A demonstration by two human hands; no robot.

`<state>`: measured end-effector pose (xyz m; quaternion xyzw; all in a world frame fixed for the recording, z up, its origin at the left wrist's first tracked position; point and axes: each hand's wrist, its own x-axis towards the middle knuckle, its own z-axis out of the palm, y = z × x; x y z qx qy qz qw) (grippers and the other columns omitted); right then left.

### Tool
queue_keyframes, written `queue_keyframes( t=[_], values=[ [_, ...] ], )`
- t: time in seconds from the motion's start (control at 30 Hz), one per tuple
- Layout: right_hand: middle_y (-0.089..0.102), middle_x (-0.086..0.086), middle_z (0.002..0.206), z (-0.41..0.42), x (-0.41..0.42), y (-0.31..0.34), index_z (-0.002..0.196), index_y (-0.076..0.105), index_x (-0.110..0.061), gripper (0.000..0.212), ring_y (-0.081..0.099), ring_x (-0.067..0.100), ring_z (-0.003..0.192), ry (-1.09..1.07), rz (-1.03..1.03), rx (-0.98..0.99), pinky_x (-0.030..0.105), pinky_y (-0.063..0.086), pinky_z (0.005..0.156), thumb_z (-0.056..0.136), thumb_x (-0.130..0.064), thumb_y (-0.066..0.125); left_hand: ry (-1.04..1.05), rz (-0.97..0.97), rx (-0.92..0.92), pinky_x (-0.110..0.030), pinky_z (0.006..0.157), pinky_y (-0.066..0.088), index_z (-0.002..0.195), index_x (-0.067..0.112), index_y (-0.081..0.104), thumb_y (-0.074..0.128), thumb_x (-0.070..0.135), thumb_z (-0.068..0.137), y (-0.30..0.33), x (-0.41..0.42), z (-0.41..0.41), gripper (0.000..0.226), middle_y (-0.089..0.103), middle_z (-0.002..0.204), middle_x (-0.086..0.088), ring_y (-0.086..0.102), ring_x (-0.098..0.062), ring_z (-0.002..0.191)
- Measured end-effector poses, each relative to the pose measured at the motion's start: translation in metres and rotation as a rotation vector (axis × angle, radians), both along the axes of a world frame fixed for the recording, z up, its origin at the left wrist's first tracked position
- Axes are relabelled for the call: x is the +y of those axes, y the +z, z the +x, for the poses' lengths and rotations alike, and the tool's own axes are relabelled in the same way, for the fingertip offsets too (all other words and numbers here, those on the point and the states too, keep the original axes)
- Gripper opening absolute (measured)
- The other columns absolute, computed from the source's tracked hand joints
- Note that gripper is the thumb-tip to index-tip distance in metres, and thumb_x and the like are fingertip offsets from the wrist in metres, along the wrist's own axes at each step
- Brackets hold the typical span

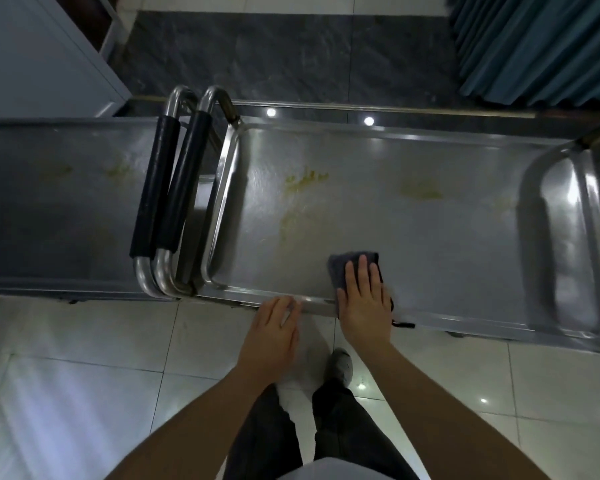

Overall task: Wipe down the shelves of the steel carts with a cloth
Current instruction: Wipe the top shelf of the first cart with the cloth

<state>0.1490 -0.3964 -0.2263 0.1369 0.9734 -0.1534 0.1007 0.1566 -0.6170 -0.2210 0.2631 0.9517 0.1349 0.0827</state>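
Note:
Two steel carts stand side by side. The right cart's top shelf [430,237] carries yellowish smears [305,178] near its middle and back. A dark grey cloth [343,263] lies on the shelf near its front edge. My right hand [364,299] presses flat on the cloth with straight fingers. My left hand [274,330] rests with its fingertips on the shelf's front rim, just left of the right hand. The left cart's shelf [66,209] also shows faint yellow stains.
Two black-padded handles [174,188] stand between the carts. A curved steel rail [586,237] closes the right cart's right end. A teal curtain [541,46] hangs at the back right, a white cabinet [39,53] at the back left. My shoe [340,365] stands on white floor tiles.

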Motion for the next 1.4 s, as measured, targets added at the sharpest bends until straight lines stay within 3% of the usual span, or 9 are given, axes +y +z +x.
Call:
queue_keyframes(
  t=[0.3, 0.47, 0.73, 0.87, 1.03, 1.13, 1.27, 1.4],
  values=[
    [0.020, 0.006, 0.166, -0.022, -0.034, -0.004, 0.158, 0.028, -0.020, 0.057, 0.022, 0.029, 0.152, 0.005, 0.039, -0.024, 0.048, 0.032, 0.115, 0.104, -0.040, 0.030, -0.004, -0.024, 0.029, -0.050, 0.108, 0.046, 0.143, 0.006, 0.057, 0.039, 0.028, 0.105, -0.010, -0.035, -0.017, 0.047, 0.054, 0.142, -0.015, 0.049, -0.036, 0.131],
    [-0.001, 0.001, 0.169, -0.094, -0.018, 0.001, 0.161, 0.011, -0.025, 0.058, 0.002, 0.023, 0.155, -0.071, 0.043, -0.047, 0.045, 0.017, 0.121, 0.108, -0.043, 0.024, -0.031, 0.009, 0.095, -0.052, 0.106, 0.045, 0.141, 0.004, 0.058, 0.047, 0.024, 0.101, -0.019, -0.038, -0.018, 0.045, 0.056, 0.140, -0.017, 0.052, -0.037, 0.127],
    [-0.007, 0.002, 0.169, -0.201, -0.019, 0.000, 0.161, 0.005, -0.025, 0.060, 0.000, 0.026, 0.155, -0.145, 0.023, -0.021, 0.046, 0.012, 0.123, 0.108, -0.043, 0.023, -0.077, 0.074, 0.106, -0.051, 0.106, 0.046, 0.140, 0.007, 0.059, 0.048, 0.025, 0.101, -0.014, -0.047, -0.027, 0.045, 0.057, 0.139, -0.012, 0.055, -0.035, 0.125],
    [-0.007, 0.001, 0.169, -0.185, -0.035, 0.006, 0.161, 0.006, -0.025, 0.060, -0.001, 0.024, 0.155, -0.124, 0.017, -0.036, 0.045, 0.012, 0.124, 0.107, -0.044, 0.023, -0.099, 0.098, 0.144, -0.054, 0.110, 0.041, 0.142, 0.006, 0.057, 0.045, 0.025, 0.103, 0.014, -0.058, -0.062, 0.045, 0.056, 0.141, -0.015, 0.052, -0.037, 0.129],
    [-0.010, -0.003, 0.168, -0.108, -0.069, 0.009, 0.161, 0.004, -0.028, 0.059, -0.005, 0.019, 0.155, -0.073, 0.025, -0.079, 0.043, 0.012, 0.123, 0.107, -0.047, 0.013, -0.084, 0.091, 0.208, -0.058, 0.120, 0.028, 0.139, 0.006, 0.060, 0.036, 0.029, 0.104, 0.063, -0.076, -0.132, 0.048, 0.052, 0.148, -0.017, 0.041, -0.036, 0.143],
    [-0.001, -0.001, 0.169, -0.058, -0.086, 0.007, 0.161, 0.013, -0.025, 0.062, 0.003, 0.021, 0.155, -0.057, 0.066, -0.060, 0.043, 0.020, 0.121, 0.104, -0.048, 0.010, -0.088, 0.026, 0.262, -0.061, 0.122, 0.022, 0.143, 0.007, 0.056, 0.037, 0.029, 0.102, 0.088, -0.093, -0.173, 0.050, 0.045, 0.154, -0.018, 0.030, -0.037, 0.151],
    [0.012, 0.004, 0.167, -0.033, -0.107, 0.003, 0.159, 0.026, -0.020, 0.060, 0.017, 0.026, 0.153, -0.035, 0.075, -0.062, 0.046, 0.031, 0.117, 0.105, -0.044, 0.020, -0.021, -0.054, 0.272, -0.059, 0.125, 0.012, 0.147, 0.008, 0.051, 0.036, 0.027, 0.102, 0.101, -0.117, -0.213, 0.051, 0.033, 0.162, -0.018, 0.014, -0.035, 0.156],
    [0.012, 0.003, 0.168, -0.048, -0.129, 0.001, 0.159, 0.024, -0.021, 0.059, 0.016, 0.026, 0.153, -0.027, 0.057, -0.064, 0.046, 0.031, 0.117, 0.105, -0.044, 0.022, 0.009, -0.046, 0.228, -0.056, 0.125, 0.019, 0.148, 0.002, 0.048, 0.038, 0.022, 0.105, 0.092, -0.128, -0.223, 0.049, 0.029, 0.164, -0.020, 0.011, -0.036, 0.157]
  ],
)
